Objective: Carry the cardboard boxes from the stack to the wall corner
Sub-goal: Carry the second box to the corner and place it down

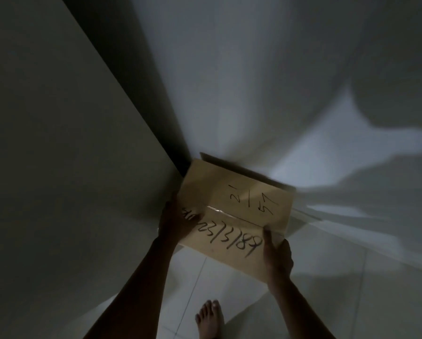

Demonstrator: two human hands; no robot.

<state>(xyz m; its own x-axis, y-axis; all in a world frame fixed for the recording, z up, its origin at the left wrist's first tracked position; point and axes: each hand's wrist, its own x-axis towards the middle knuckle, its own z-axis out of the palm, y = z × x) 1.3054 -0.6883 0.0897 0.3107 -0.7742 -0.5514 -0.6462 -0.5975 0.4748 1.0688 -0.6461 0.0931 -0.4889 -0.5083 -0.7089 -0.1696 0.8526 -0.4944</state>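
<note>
A brown cardboard box [232, 206] with black handwritten numbers and clear tape on its top sits low at the wall corner [185, 165], its far side against the right wall. My left hand [174, 222] grips the box's left edge, thumb over the top. On the near right corner my right hand [277, 253] holds the box, thumb on top and fingers down the side. Whether the box rests on the floor or hangs just above it is unclear.
A dark greenish wall [58, 143] fills the left; a pale wall [266, 81] with shadows fills the right. Below lies white floor tile [327, 277]. My bare foot [210, 319] stands on the tiles near the bottom edge.
</note>
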